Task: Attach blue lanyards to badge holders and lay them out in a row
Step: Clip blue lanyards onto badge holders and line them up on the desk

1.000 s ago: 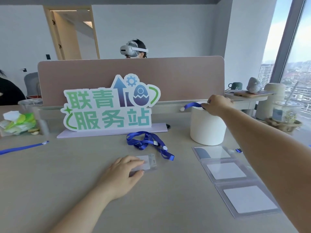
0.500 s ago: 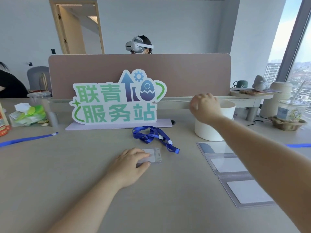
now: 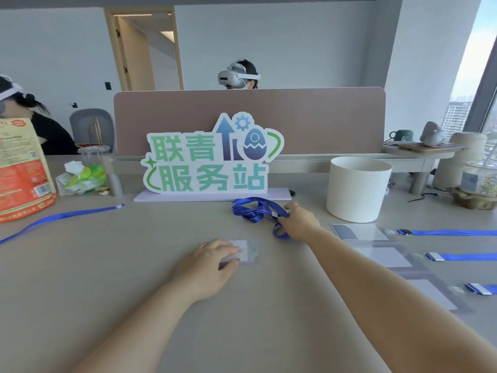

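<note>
Blue lanyard [image 3: 256, 211] lies bunched on the bench [image 3: 134, 265]; the right hand [image 3: 300, 223], over at the white tub [image 3: 357, 188] a second ago, now touches its near loop, fingers hidden, grip unclear. The left hand [image 3: 212, 261] presses flat, fingers together, on the badge holder [image 3: 246, 251], long axis left-right, partly covered.
</note>
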